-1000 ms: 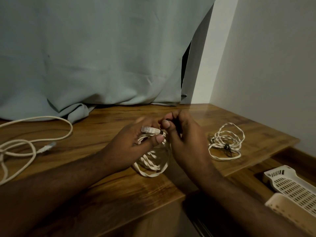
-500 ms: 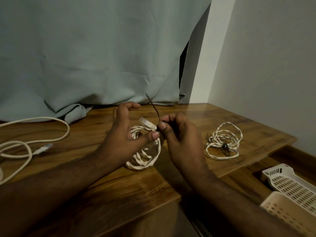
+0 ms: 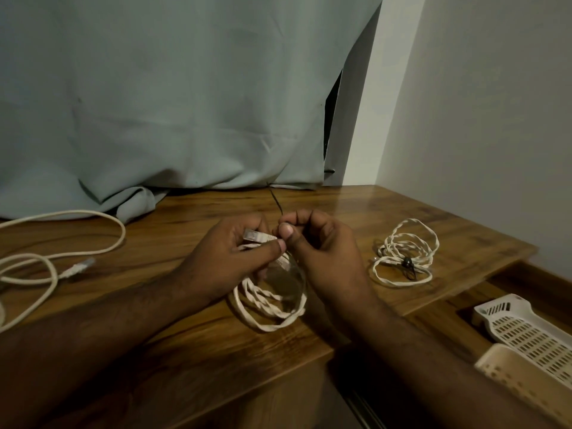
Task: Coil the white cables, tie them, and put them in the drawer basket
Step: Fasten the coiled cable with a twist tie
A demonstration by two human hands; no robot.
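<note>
My left hand (image 3: 230, 258) grips a coiled white cable (image 3: 268, 308) near its clear plug, with the loops hanging down onto the wooden table (image 3: 192, 345). Touching it from the right, my right hand (image 3: 322, 246) pinches a thin black tie (image 3: 276, 202) whose free end sticks up above the fingers. A second white coil (image 3: 407, 253), bound with a black tie, lies on the table to the right. Loose white cable (image 3: 55, 252) sprawls at the far left. The white drawer basket (image 3: 526, 332) sits low at the right.
A pale green curtain (image 3: 185, 103) hangs behind the table and bunches on its back edge. A white wall (image 3: 479, 119) closes the right side. A beige perforated basket (image 3: 523, 382) lies beside the white one, below the table's front-right edge.
My left hand's fingers have closed round the coil and plug again, and the coil has dropped lower toward me. The tie's free end has shifted right and stands straighter above my right fingers.
</note>
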